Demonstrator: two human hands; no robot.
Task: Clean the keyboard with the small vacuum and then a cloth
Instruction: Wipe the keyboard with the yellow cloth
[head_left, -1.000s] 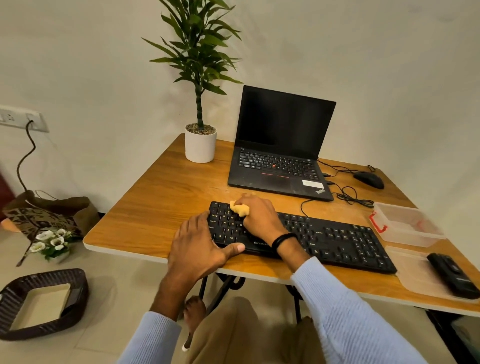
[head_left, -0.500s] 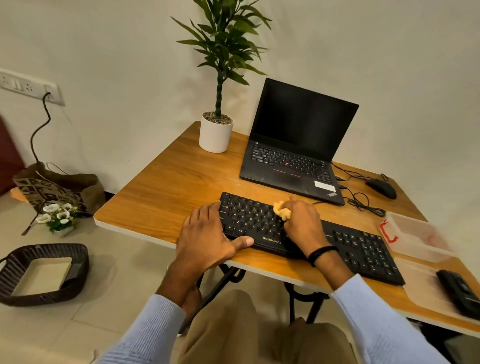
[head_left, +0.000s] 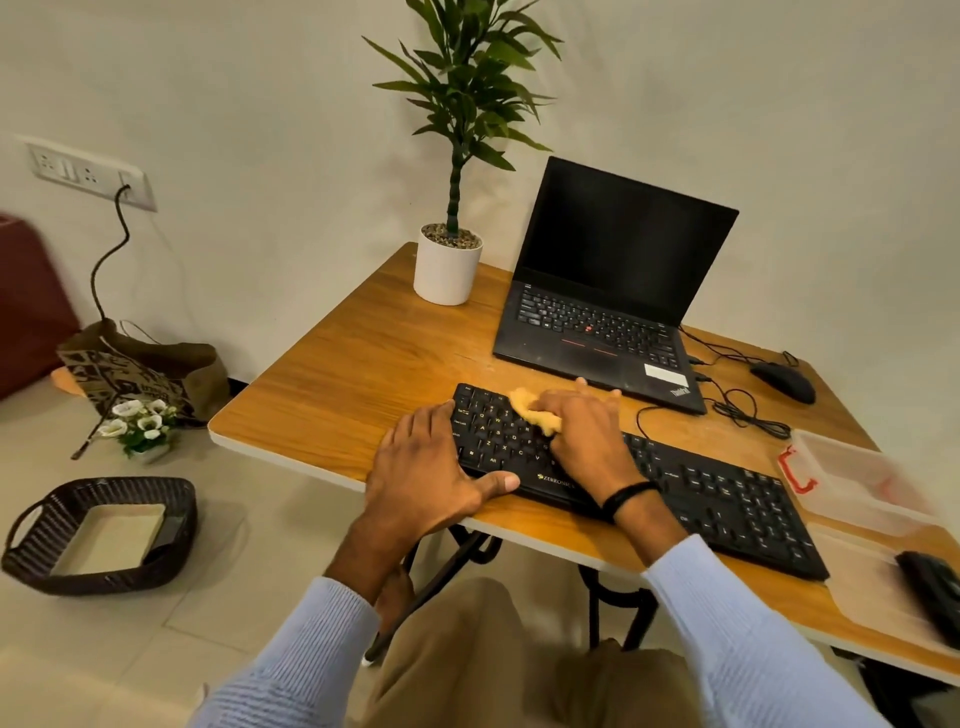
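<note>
The keyboard (head_left: 727, 499) lies at the front edge of the wooden table (head_left: 363, 364), with the left hand (head_left: 421, 478) flat on its left end. The right hand (head_left: 582, 431) clutches a yellow cloth (head_left: 535, 410) against the keys. A basket (head_left: 52, 551) sits on the floor.

table (head_left: 337, 374): keyboard (head_left: 727, 499) along front edge | laptop (head_left: 597, 322) behind keyboard | potted plant (head_left: 447, 270) left of laptop, rear corner | mouse (head_left: 782, 382) right of laptop | container (head_left: 857, 473) right of keyboard | left hand (head_left: 426, 473) on keyboard's left end | right hand (head_left: 582, 431) holding cloth (head_left: 535, 410) on keys, just right of left hand | basket (head_left: 98, 535) on floor, left of table
</note>
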